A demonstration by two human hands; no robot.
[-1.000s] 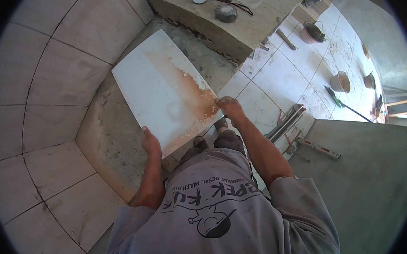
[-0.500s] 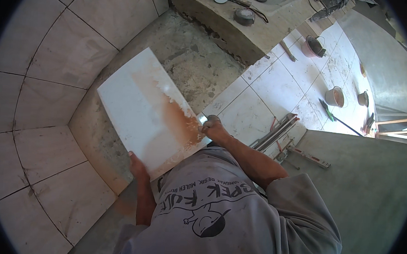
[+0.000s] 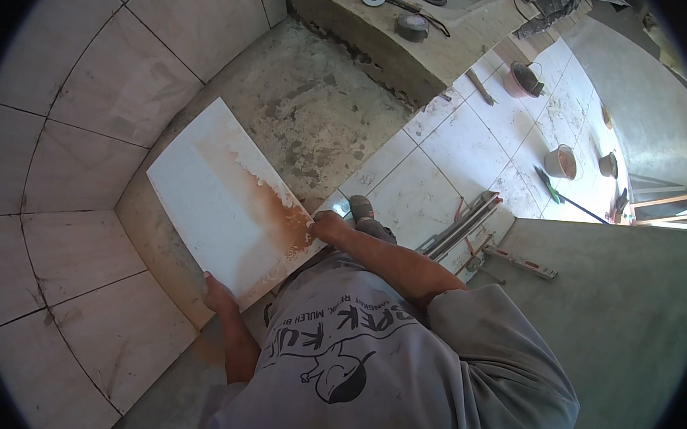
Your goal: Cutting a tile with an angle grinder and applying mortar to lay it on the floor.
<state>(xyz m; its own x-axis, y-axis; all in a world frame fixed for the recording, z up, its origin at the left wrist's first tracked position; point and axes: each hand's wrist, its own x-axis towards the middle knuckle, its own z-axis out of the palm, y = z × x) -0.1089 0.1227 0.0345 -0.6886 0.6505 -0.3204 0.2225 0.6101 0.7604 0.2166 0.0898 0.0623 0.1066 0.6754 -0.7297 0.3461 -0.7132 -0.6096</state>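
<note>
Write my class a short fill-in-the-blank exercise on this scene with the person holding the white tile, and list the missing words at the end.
1. Nearer the tiled wall, the ____ hand grips the white tile.
2. The orange-brown stain on it lies closer to the ____ hand.
3. The bucket nearest the stick on the floor is coloured ____.

Missing words: left; right; pink.
</note>
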